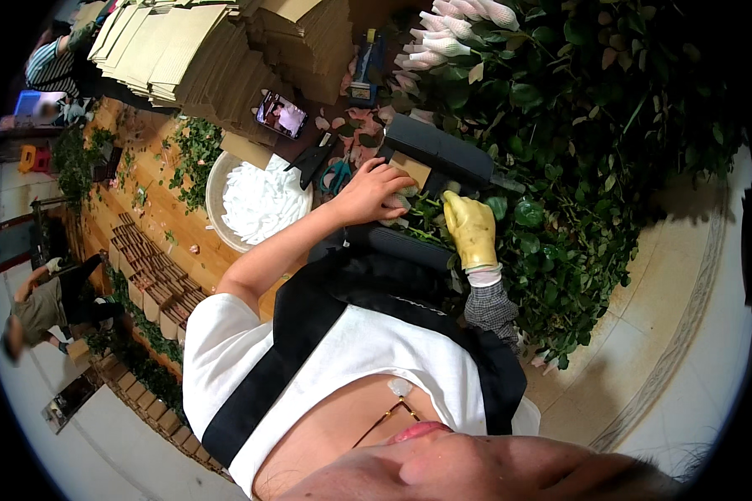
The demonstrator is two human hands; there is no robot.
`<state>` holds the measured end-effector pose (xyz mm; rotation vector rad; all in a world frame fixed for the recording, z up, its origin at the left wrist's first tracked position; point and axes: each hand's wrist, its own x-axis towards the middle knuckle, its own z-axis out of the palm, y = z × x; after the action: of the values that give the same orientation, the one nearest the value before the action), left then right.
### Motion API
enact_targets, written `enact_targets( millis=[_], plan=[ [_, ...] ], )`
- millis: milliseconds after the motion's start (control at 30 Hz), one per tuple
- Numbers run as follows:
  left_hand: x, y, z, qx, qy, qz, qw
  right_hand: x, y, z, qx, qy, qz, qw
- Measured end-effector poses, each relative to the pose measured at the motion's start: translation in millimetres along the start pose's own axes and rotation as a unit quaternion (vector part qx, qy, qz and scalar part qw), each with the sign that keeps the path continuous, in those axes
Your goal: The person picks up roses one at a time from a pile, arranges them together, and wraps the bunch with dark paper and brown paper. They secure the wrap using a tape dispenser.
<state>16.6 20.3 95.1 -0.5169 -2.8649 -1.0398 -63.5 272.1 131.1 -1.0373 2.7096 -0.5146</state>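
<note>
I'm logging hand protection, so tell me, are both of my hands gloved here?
No, the left hand is bare, while the right hand wears a yellow glove.

A yellow glove (472, 230) and grey-checked sleeve (491, 312) meet dark green leaves (551, 242) and brighter green stems (426, 221) before me, alongside pinkish-white netted flower heads (448, 47), white pieces (263, 204) in a cream basket (215, 209), teal-handled scissors (344, 169) and tan cardboard (167, 46); a distant shirt (50, 67) shows dark-and-white stripes.
</note>
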Motion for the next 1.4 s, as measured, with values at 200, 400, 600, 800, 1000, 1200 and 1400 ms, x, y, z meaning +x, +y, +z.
enact_targets(
  millis=[200,400,600,800,1000,1200,1400],
  plan=[
    [10,3,-7,0.066,-0.011,0.025,0.997,6,1,13,0.058,0.029,0.000,0.998],
    [5,-8,-7,-0.027,-0.026,0.023,0.999,3,2,0,0.036,-0.057,-0.022,0.998],
    [1,-5,-5,-0.001,0.010,0.012,1.000,-13,2,-5,0.194,0.039,-0.041,0.979],
    [5,-6,0,-0.003,0.015,0.015,1.000,-32,8,5,0.124,0.053,-0.014,0.991],
    [10,3,-5,0.045,-0.009,0.014,0.999,-33,34,-32,0.265,-0.004,0.036,0.964],
    [5,6,-6,0.039,-0.008,-0.017,0.999,20,57,-104,0.132,0.144,0.083,0.977],
    [8,8,-8,0.050,-0.027,-0.027,0.998,133,114,-173,-0.055,0.400,0.022,0.914]
  ],
)
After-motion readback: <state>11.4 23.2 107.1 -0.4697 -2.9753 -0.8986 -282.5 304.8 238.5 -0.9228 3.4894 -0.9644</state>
